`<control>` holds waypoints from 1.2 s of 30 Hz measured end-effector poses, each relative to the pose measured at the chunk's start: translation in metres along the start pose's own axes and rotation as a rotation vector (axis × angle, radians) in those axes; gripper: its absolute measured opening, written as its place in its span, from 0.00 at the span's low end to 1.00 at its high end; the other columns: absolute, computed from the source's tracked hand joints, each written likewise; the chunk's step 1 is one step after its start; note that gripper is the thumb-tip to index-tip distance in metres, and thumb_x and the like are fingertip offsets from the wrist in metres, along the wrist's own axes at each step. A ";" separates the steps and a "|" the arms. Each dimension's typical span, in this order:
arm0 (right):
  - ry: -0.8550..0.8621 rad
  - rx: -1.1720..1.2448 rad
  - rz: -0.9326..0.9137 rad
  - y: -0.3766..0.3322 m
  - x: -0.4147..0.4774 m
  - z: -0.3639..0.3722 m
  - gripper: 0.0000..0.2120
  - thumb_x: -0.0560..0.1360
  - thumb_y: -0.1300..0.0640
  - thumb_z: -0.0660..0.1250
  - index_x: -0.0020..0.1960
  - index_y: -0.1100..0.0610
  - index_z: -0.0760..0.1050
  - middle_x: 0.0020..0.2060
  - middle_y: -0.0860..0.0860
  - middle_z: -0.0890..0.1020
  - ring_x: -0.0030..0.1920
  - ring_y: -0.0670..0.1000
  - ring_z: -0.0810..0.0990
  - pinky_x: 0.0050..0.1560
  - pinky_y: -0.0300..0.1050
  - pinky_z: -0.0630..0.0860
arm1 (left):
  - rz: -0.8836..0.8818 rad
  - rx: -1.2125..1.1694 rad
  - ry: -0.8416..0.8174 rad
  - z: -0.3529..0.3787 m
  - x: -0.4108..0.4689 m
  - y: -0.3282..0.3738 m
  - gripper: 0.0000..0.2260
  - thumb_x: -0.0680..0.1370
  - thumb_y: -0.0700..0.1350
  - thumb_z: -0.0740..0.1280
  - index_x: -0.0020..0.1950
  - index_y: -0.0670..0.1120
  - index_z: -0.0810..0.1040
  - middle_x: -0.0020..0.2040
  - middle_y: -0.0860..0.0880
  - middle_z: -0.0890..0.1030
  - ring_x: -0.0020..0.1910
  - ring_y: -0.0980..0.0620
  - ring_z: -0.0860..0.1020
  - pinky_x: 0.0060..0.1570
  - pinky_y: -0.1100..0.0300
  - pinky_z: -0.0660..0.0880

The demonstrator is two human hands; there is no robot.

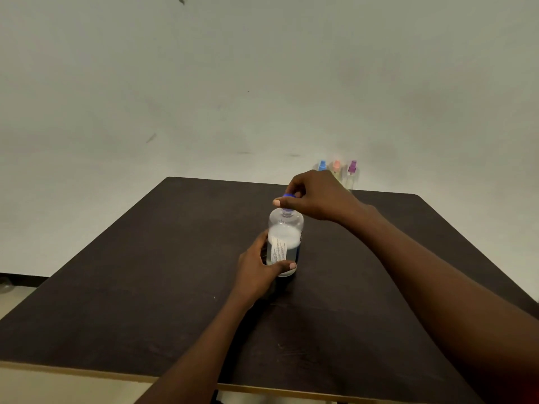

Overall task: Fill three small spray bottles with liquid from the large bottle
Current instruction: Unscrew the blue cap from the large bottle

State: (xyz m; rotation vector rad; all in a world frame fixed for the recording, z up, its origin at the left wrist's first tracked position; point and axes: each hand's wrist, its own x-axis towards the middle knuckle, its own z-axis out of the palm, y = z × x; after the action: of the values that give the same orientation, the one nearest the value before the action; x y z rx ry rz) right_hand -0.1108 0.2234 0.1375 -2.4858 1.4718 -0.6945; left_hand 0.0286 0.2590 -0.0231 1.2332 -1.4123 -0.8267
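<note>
my left hand (256,272) grips the upright large bottle (285,243) on the tabletop (145,287); my right hand (316,196) pinches its blue cap (288,195). three small spray bottles (351,174) stand at one o'clock.

Dark brown worktop (145,287) with pale edging; scuffed off-white wall (262,83) behind; black skirting (23,277) lower left.

Bare rm, maybe office: plain wall (262,83), dark table (131,301).
</note>
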 end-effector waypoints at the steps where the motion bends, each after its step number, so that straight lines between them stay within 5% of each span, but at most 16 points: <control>1: -0.005 -0.004 -0.012 -0.001 0.000 -0.001 0.14 0.72 0.46 0.72 0.47 0.58 0.82 0.36 0.46 0.79 0.40 0.46 0.76 0.37 0.35 0.69 | -0.001 0.000 -0.001 0.000 0.000 -0.001 0.29 0.64 0.50 0.78 0.60 0.67 0.71 0.58 0.60 0.81 0.60 0.60 0.78 0.60 0.57 0.76; 7: -0.156 -0.099 -0.086 -0.009 0.003 -0.011 0.12 0.73 0.62 0.70 0.54 0.52 0.82 0.51 0.49 0.83 0.49 0.46 0.78 0.49 0.36 0.71 | -0.012 0.014 -0.005 0.000 0.001 -0.001 0.30 0.66 0.45 0.79 0.58 0.69 0.69 0.54 0.64 0.79 0.58 0.61 0.77 0.55 0.65 0.74; 12: -0.116 -0.061 -0.036 -0.008 -0.001 -0.006 0.21 0.71 0.44 0.72 0.61 0.52 0.77 0.52 0.49 0.80 0.49 0.45 0.76 0.49 0.38 0.70 | -0.008 0.036 -0.010 -0.001 0.002 -0.002 0.29 0.66 0.49 0.78 0.61 0.65 0.71 0.58 0.61 0.80 0.60 0.60 0.77 0.57 0.62 0.74; 15: -0.084 -0.086 -0.040 -0.006 -0.001 -0.001 0.16 0.73 0.47 0.71 0.57 0.55 0.80 0.53 0.52 0.82 0.47 0.45 0.75 0.48 0.38 0.69 | -0.010 0.035 -0.008 0.000 0.000 -0.001 0.29 0.67 0.47 0.78 0.60 0.65 0.70 0.55 0.63 0.79 0.58 0.61 0.77 0.52 0.69 0.72; 19: -0.043 0.014 -0.040 -0.003 -0.005 -0.004 0.09 0.73 0.55 0.71 0.53 0.52 0.81 0.50 0.51 0.82 0.43 0.44 0.76 0.44 0.35 0.71 | 0.000 0.031 -0.017 0.000 0.001 -0.002 0.31 0.67 0.48 0.79 0.67 0.59 0.70 0.61 0.58 0.79 0.62 0.58 0.76 0.58 0.61 0.74; 27: 0.190 0.462 0.179 0.038 -0.030 0.009 0.14 0.73 0.58 0.70 0.57 0.48 0.75 0.47 0.47 0.80 0.48 0.48 0.83 0.49 0.41 0.77 | 0.023 -0.002 0.005 -0.001 0.001 -0.004 0.30 0.66 0.47 0.80 0.62 0.64 0.72 0.58 0.60 0.81 0.58 0.61 0.78 0.59 0.59 0.77; 30: 0.247 0.398 0.222 0.058 -0.046 0.038 0.10 0.73 0.56 0.70 0.54 0.47 0.80 0.50 0.47 0.81 0.50 0.46 0.81 0.53 0.35 0.76 | 0.031 -0.011 0.013 -0.001 0.002 -0.005 0.30 0.66 0.45 0.80 0.64 0.60 0.73 0.57 0.59 0.82 0.57 0.62 0.79 0.59 0.57 0.78; 33: 0.331 0.367 0.323 0.072 -0.066 0.068 0.03 0.71 0.58 0.74 0.44 0.52 0.81 0.44 0.46 0.83 0.43 0.42 0.80 0.46 0.29 0.76 | 0.036 -0.004 0.013 -0.001 0.001 -0.006 0.30 0.65 0.47 0.80 0.64 0.59 0.74 0.57 0.58 0.82 0.57 0.61 0.80 0.58 0.57 0.78; 36: 0.310 0.391 0.412 0.087 -0.082 0.089 0.04 0.70 0.60 0.75 0.44 0.55 0.81 0.44 0.47 0.84 0.42 0.43 0.81 0.42 0.28 0.74 | 0.029 -0.012 0.019 0.001 0.001 -0.006 0.30 0.65 0.46 0.80 0.64 0.58 0.74 0.58 0.58 0.82 0.57 0.61 0.80 0.59 0.57 0.78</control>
State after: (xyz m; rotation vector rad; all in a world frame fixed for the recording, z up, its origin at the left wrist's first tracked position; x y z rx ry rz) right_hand -0.1702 0.2424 0.0019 -1.7731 1.6799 -1.1812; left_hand 0.0293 0.2563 -0.0289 1.2059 -1.4047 -0.8004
